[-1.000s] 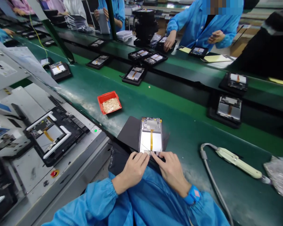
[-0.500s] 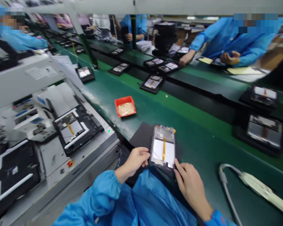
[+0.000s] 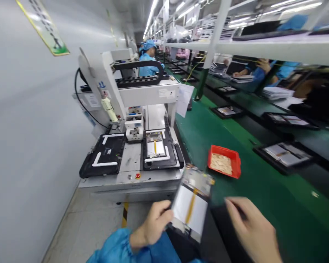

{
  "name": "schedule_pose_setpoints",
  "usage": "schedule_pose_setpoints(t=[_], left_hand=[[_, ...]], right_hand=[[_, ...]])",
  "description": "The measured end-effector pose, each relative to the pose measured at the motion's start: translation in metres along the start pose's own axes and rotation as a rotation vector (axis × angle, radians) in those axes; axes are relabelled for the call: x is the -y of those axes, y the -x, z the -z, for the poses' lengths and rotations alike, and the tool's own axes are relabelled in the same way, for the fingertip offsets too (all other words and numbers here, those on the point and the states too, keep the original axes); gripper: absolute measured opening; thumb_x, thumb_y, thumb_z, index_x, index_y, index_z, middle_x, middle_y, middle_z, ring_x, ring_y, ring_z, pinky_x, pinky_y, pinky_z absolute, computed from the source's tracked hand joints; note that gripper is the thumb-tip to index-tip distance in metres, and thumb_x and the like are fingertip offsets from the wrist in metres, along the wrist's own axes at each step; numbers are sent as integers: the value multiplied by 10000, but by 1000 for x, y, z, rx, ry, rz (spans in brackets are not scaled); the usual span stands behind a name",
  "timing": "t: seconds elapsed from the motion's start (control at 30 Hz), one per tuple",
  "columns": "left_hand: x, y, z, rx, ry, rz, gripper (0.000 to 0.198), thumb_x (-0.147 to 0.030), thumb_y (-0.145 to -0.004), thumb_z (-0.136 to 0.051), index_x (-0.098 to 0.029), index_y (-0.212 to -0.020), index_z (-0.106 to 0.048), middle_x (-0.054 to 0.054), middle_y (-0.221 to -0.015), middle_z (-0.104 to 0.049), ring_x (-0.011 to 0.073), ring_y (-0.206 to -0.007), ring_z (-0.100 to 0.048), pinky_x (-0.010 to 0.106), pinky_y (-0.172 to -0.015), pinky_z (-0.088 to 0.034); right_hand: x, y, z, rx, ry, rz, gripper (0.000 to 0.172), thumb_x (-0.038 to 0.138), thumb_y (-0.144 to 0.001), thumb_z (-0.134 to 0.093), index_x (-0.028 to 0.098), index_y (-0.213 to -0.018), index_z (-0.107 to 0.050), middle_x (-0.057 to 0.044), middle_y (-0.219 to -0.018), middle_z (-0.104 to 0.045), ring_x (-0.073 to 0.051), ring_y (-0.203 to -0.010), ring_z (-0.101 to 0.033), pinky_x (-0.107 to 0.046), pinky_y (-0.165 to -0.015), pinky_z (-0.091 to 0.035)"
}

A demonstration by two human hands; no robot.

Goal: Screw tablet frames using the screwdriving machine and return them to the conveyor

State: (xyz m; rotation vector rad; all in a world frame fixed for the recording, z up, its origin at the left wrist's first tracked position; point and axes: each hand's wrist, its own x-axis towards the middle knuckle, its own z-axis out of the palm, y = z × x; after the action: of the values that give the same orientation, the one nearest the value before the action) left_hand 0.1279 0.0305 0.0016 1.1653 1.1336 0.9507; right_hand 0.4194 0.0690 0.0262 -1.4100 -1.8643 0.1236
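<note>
My left hand (image 3: 153,223) grips the near left edge of an open tablet body (image 3: 191,204), a silver panel with an orange ribbon cable, held tilted above the edge of the green belt. My right hand (image 3: 253,231) hovers just right of it over a dark mat (image 3: 219,223), blurred by motion; its fingers look loosely curled with nothing visible in them. An orange-red tray (image 3: 224,161) of small pale parts sits on the belt beyond the tablet.
A white machine (image 3: 137,109) stands to the left with two black fixtures, the right fixture (image 3: 159,150) holding a tablet body, the left fixture (image 3: 104,155) bare. Black trays with devices (image 3: 283,155) ride the green belt (image 3: 208,131). Other workers in blue sit across and far ahead.
The view has swung left toward the machine. My left hand has lifted the tablet body off the mat and moved it left; my right hand has let go of it.
</note>
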Motion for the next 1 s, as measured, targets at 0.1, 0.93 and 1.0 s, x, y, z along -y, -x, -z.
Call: schedule_pose_setpoints(t=[0.1, 0.93, 1.0], left_hand=[[6, 23, 62, -368, -3, -24, 432, -555, -856, -595, -178, -657, -528, -20, -617, -453, 122, -591, -395, 224, -533, -334], [0, -129, 148, -543, 280, -51, 458, -587, -688, -710, -177, -696, -508, -53, -601, -457, 50, -446, -350, 166, -380, -252], [-3, -159, 148, -508, 202, -52, 481, -627, -701, -672, -179, -714, -495, -47, -617, -466, 50, -442, -351, 175, -384, -254]], right_hand=[[58, -110, -109, 175, -125, 91, 189, 248, -928, -517, 214, -1072, -634, -81, -1021, -682, -238, -943, -637, -357, -837, -504], [58, -292, -231, 253, -470, -257, 550, 169, -684, -606, 82, -1224, -661, -119, -1155, -718, -265, -1079, -664, -380, -952, -524], [48, -291, -209, 183, -531, -285, 584, 168, -671, -594, 72, -1244, -652, -123, -1194, -704, -265, -1113, -652, -380, -963, -524]])
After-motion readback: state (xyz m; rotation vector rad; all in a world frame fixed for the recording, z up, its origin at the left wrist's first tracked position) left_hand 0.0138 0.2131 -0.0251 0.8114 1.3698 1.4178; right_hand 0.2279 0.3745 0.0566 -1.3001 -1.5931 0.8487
